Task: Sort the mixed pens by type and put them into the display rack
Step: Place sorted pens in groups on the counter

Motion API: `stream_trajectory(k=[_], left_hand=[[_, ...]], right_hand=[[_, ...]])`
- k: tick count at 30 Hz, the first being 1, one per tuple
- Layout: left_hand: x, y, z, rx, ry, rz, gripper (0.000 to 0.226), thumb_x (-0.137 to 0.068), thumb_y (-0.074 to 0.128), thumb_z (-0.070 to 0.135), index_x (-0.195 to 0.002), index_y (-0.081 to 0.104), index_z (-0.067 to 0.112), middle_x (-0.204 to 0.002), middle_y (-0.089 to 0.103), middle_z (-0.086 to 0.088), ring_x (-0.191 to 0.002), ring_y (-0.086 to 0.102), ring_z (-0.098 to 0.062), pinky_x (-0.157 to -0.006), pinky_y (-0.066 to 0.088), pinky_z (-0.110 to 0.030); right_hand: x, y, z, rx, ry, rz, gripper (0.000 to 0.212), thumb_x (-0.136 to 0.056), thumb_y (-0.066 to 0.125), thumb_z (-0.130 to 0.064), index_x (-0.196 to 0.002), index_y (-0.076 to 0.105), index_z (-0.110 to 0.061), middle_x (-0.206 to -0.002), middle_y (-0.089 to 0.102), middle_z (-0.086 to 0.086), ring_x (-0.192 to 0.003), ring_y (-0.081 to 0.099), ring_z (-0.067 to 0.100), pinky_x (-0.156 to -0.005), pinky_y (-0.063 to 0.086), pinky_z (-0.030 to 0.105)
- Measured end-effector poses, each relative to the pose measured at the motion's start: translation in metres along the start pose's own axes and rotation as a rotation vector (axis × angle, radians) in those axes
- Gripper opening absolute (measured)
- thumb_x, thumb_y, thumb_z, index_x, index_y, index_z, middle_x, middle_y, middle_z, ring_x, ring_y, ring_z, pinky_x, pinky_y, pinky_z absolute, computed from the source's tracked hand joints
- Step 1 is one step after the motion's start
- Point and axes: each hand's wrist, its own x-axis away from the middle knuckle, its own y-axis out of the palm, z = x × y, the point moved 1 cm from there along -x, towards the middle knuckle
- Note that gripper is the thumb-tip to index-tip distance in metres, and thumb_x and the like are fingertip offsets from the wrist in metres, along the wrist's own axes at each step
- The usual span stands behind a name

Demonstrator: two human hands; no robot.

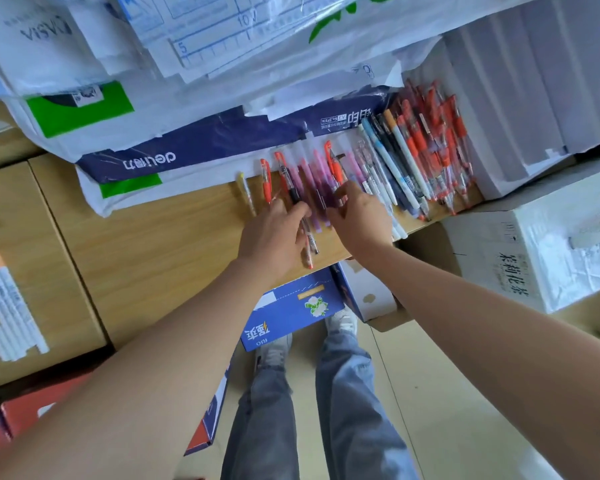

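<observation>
Only the head cam to go on, looking down at a light wooden tabletop (146, 244) stacked with white paper packs and plastic wrap (194, 109).

Both hands are down in the middle of the pen spread. The left hand (274, 233) has its fingers spread and loose over a clear pen with a black grip and red tip (302, 216); it touches that pen but I can't tell whether it's really pinched. The right hand (357, 220) sits just beside it, fingers parted and resting on a bunch of translucent pink-purple pens (317, 181), not clamped on any single one as far as I can see.

Progress, my read: the sorting is partly done. Right of the right hand there's a fairly tidy pile of red-grip clear pens (440, 150), with slim white and dark blue pens (392, 168) between that pile and the hand. Well off to the left of the left hand lies a neat row of white pens with orange caps (4, 303).

No display rack shows anywhere, so nothing looks racked yet.
</observation>
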Motion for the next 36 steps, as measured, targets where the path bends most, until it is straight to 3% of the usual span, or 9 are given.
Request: stream_trajectory(k=[8, 14, 18, 23, 26, 29, 30, 34, 36], left_hand=[[-0.002, 0.005, -0.007, 0.052, -0.135, 0.156, 0.014, -0.092, 0.052, 0.019, -0.106, 0.052, 0.016, -0.097, 0.054, -0.005, -0.082, 0.056, -0.022, -0.056, 0.037, -0.03], [-0.006, 0.0, -0.004, 0.095, -0.204, 0.183, 0.013, -0.092, 0.055, 0.018, -0.105, 0.053, 0.017, -0.099, 0.056, -0.003, -0.084, 0.057, -0.02, -0.06, 0.035, -0.028], [-0.007, -0.001, -0.007, 0.117, -0.215, 0.189, 0.013, -0.092, 0.057, 0.016, -0.105, 0.054, 0.017, -0.1, 0.058, -0.001, -0.079, 0.056, -0.017, -0.06, 0.037, -0.026], [-0.01, -0.002, -0.008, 0.119, -0.22, 0.176, 0.019, -0.093, 0.058, 0.018, -0.111, 0.054, 0.017, -0.1, 0.059, -0.002, -0.083, 0.059, -0.019, -0.061, 0.037, -0.026], [-0.011, -0.002, -0.01, 0.16, -0.234, 0.154, 0.015, -0.093, 0.057, 0.019, -0.109, 0.055, 0.018, -0.095, 0.061, -0.001, -0.071, 0.056, -0.016, -0.055, 0.034, -0.022], [-0.012, -0.007, -0.007, 0.243, -0.258, 0.172, 0.013, -0.097, 0.052, 0.024, -0.107, 0.057, 0.017, -0.086, 0.062, 0.003, -0.06, 0.051, -0.011, -0.048, 0.029, -0.019], [-0.014, -0.01, -0.003, 0.315, -0.268, 0.184, 0.017, -0.098, 0.049, 0.028, -0.107, 0.058, 0.016, -0.083, 0.063, 0.003, -0.062, 0.054, -0.01, -0.05, 0.033, -0.019], [-0.023, -0.018, 0.02, 0.731, -0.397, 0.071, 0.046, -0.089, 0.049, 0.06, -0.104, 0.058, 0.017, -0.09, 0.061, 0.005, -0.08, 0.058, -0.009, -0.07, 0.046, -0.026], [-0.029, -0.016, 0.027, 0.771, -0.463, 0.031, 0.049, -0.084, 0.055, 0.06, -0.101, 0.059, 0.015, -0.095, 0.064, 0.001, -0.085, 0.062, -0.016, -0.078, 0.052, -0.037]], right_hand=[[-0.009, -0.002, -0.01, 0.172, -0.075, -0.06, 0.046, -0.085, 0.066, -0.042, -0.11, 0.051, -0.006, -0.097, 0.063, 0.011, -0.09, 0.062, 0.031, -0.066, 0.042, 0.034], [-0.017, 0.005, -0.011, 0.103, -0.105, -0.137, 0.036, -0.086, 0.066, -0.043, -0.095, 0.058, -0.01, -0.086, 0.058, 0.005, -0.083, 0.06, 0.027, -0.061, 0.039, 0.03], [-0.022, 0.01, -0.015, 0.021, -0.099, -0.113, 0.045, -0.08, 0.069, -0.052, -0.081, 0.05, -0.011, -0.072, 0.053, 0.002, -0.065, 0.05, 0.019, -0.052, 0.035, 0.028], [-0.031, 0.019, -0.023, 0.015, -0.101, -0.2, 0.039, -0.08, 0.066, -0.05, -0.077, 0.055, -0.012, -0.072, 0.06, 0.005, -0.069, 0.06, 0.024, -0.054, 0.045, 0.031], [-0.031, 0.015, -0.021, -0.022, -0.139, -0.241, 0.034, -0.085, 0.063, -0.042, -0.075, 0.054, -0.01, -0.072, 0.061, 0.007, -0.068, 0.059, 0.024, -0.058, 0.049, 0.035], [-0.027, 0.001, -0.014, -0.121, -0.19, -0.266, 0.038, -0.091, 0.059, -0.033, -0.061, 0.043, -0.016, -0.056, 0.049, -0.004, -0.05, 0.045, 0.01, -0.046, 0.037, 0.015], [-0.025, -0.003, -0.011, -0.143, -0.2, -0.285, 0.038, -0.091, 0.059, -0.03, -0.06, 0.041, -0.018, -0.053, 0.045, -0.008, -0.048, 0.04, 0.005, -0.045, 0.034, 0.015], [-0.02, -0.008, -0.002, -0.103, -0.308, -0.462, 0.014, -0.089, 0.062, -0.022, -0.086, 0.059, -0.009, -0.069, 0.06, -0.002, -0.061, 0.054, 0.011, -0.061, 0.04, 0.023], [-0.018, -0.009, 0.0, -0.115, -0.321, -0.482, 0.019, -0.088, 0.064, -0.022, -0.095, 0.061, -0.005, -0.076, 0.062, 0.003, -0.067, 0.056, 0.017, -0.06, 0.04, 0.024]])
